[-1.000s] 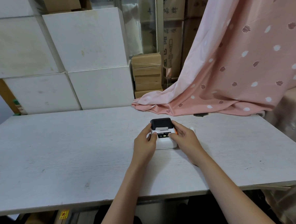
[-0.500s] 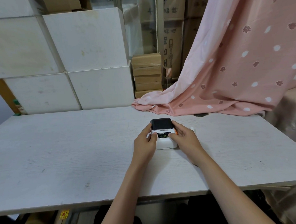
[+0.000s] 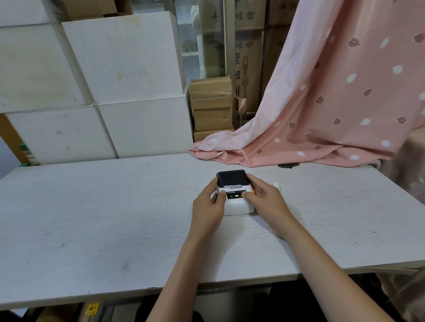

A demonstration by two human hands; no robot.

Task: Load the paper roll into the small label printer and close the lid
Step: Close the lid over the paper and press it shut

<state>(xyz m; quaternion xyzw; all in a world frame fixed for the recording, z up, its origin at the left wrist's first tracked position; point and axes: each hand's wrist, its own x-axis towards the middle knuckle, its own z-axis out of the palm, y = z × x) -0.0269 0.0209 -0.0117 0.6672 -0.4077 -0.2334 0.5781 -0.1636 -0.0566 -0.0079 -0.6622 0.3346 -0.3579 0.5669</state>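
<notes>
Both hands clasp the label printer (image 3: 235,196) straight ahead on the tabletop (image 3: 111,215), left hand (image 3: 209,205) and right hand (image 3: 265,197) equally near its sides, its dark lid (image 3: 232,178) at the far end looking shut.

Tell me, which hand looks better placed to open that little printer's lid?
Probably the right hand. Its fingers lie next to the orange tab on the printer's right side, which may be the lid release. The left hand grips the opposite side and would likely steady it.
</notes>
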